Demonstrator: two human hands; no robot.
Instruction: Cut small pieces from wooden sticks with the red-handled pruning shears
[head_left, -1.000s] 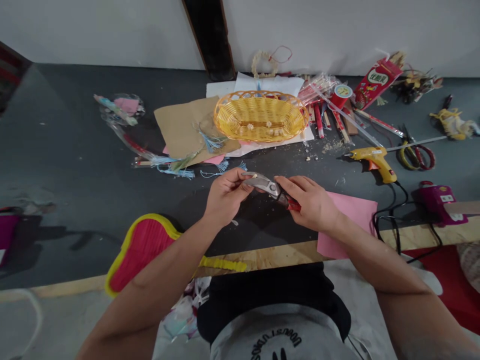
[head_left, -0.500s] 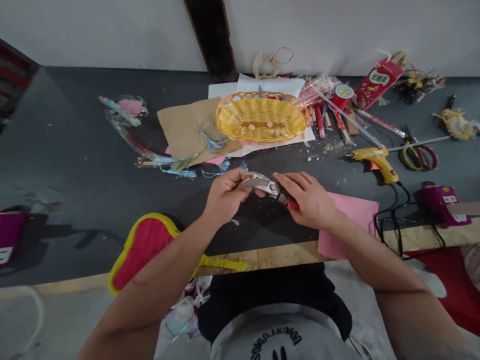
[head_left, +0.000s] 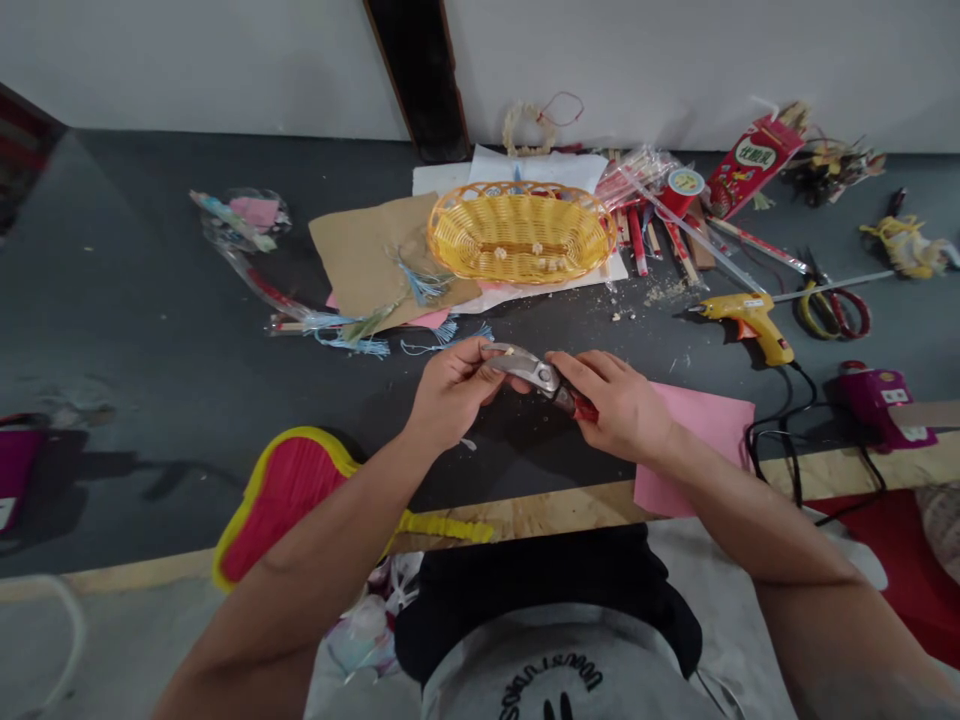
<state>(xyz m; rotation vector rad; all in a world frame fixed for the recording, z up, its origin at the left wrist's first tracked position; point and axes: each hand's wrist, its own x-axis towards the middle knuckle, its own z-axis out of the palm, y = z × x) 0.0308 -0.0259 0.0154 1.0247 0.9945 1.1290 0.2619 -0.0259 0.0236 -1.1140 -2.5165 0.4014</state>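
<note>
My right hand (head_left: 619,400) is wrapped round the red handles of a pair of metal pruning shears (head_left: 529,370). The curved blades point left, to the fingers of my left hand (head_left: 454,385). Those fingers are pinched together at the blades, round a small pale piece (head_left: 510,351) that shows between them. Most of the piece is hidden by fingers and metal. Beyond my hands, a yellow woven basket (head_left: 521,235) holds several small pale pieces.
Brown paper (head_left: 360,250) with blue tassels lies left of the basket. To the right are a yellow glue gun (head_left: 757,325), scissors (head_left: 832,310) and pink paper (head_left: 701,440). A red-and-yellow fan-like piece (head_left: 292,490) sits by my left forearm.
The view has shifted very slightly. Both hands keep the same hold, and the small pale piece shows a little differently between the blades.
</note>
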